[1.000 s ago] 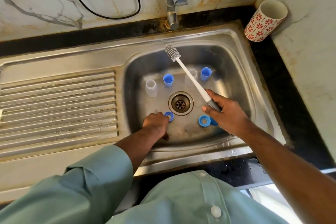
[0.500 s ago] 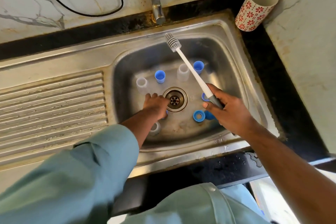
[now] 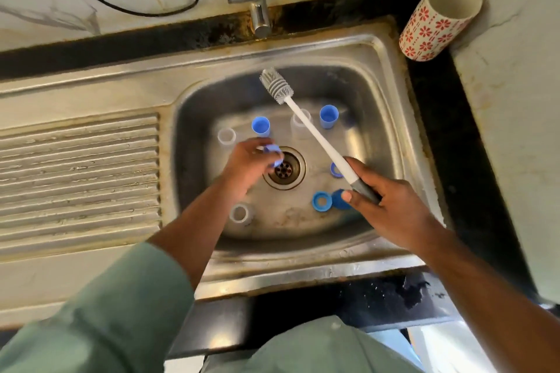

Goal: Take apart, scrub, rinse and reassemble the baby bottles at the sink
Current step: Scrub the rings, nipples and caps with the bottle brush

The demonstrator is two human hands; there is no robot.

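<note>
Left hand (image 3: 248, 165) pinches blue ring (image 3: 272, 151) above drain; right hand (image 3: 391, 206) grips brush (image 3: 315, 133) handle; best bring bristles into ring, scrub threads.

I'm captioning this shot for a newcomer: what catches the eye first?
The long white brush, held by the right hand, slants up across the sink. Under it, blue caps and clear bottle parts ring the drain, where the left hand pinches a blue ring. A red-flowered cup stands in the far right corner.
</note>
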